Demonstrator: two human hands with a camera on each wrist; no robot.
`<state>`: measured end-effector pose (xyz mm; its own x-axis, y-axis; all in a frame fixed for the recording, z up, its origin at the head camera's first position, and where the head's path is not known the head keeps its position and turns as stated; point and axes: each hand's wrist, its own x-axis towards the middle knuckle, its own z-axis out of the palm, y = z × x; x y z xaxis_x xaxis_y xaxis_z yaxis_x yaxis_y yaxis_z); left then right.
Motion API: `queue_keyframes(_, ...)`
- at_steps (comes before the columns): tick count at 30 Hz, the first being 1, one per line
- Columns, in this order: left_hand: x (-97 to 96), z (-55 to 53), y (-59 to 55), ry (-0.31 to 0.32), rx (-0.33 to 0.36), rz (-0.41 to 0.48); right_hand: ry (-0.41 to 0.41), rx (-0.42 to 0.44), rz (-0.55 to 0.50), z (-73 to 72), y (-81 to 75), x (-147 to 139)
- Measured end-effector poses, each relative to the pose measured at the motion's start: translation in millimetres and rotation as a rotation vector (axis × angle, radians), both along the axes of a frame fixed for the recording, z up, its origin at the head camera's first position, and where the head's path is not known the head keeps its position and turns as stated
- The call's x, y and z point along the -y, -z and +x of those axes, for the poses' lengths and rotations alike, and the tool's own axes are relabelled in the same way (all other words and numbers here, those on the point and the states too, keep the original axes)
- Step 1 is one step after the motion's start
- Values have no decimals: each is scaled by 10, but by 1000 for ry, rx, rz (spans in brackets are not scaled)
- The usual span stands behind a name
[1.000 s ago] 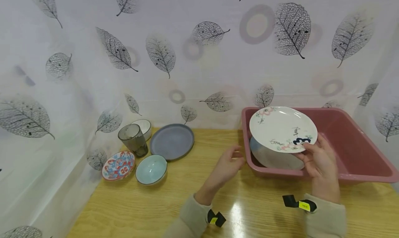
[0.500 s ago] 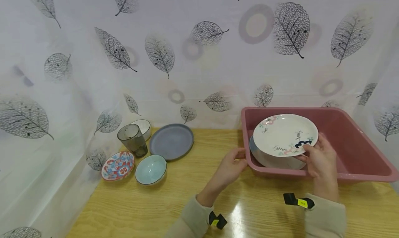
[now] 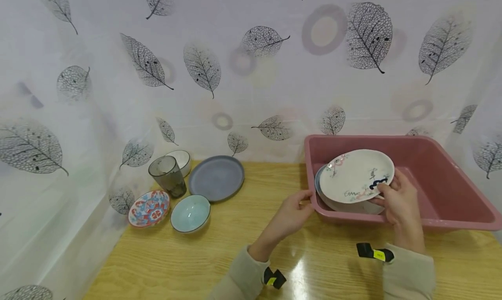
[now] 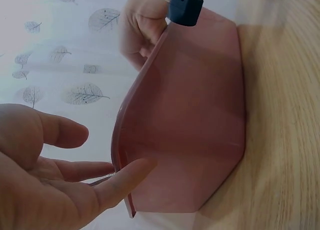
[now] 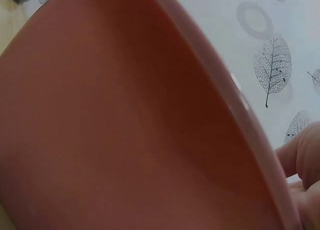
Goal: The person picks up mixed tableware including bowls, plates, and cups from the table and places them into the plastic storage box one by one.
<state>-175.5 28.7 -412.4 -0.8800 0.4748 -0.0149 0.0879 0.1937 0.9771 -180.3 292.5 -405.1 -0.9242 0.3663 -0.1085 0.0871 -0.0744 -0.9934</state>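
My right hand point(image 3: 401, 202) pinches the right edge of a white oval plate point(image 3: 353, 178) with a pink floral and lettered pattern, thumb on top. The plate is tilted, low inside the left end of a pink plastic basin point(image 3: 459, 186). Under it sits a larger pale dish point(image 3: 368, 207) with a bluish rim, partly covered. My left hand point(image 3: 292, 213) is at the basin's left wall; in the left wrist view its fingers point(image 4: 125, 182) are extended and touch the rim, thumb apart. Only the basin's outer wall point(image 5: 125, 115) and part of my right hand show in the right wrist view.
On the wooden table's left side stand a grey plate point(image 3: 216, 178), a smoky glass cup point(image 3: 166, 175), a white bowl point(image 3: 182, 160), a red-and-blue patterned dish point(image 3: 150, 209) and a light blue bowl point(image 3: 190, 213). A leaf-print curtain point(image 3: 243, 86) hangs behind.
My right hand has lowered the white plate into the basin, closer over the pale dish. My left hand has moved slightly right and come to the basin's left rim.
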Motion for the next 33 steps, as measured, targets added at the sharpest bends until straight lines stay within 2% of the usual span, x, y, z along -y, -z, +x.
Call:
queue_keyframes(12,10,22,-32,30,-13,-10,-61,-13,98,24,-2,-4)
queue_keyframes(17,9,25,-29,31,-17,-17,-69,-26,106,29,-7,0)
queue_keyframes(24,-6,22,-3,43,4,-19,-60,18,227,49,10,-5)
queue_keyframes(29,2,7,4,53,-8,-22,-65,27,242,31,9,1)
queue_keyframes(33,19,-9,-6,54,-11,-18,-103,27,274,-14,2,12)
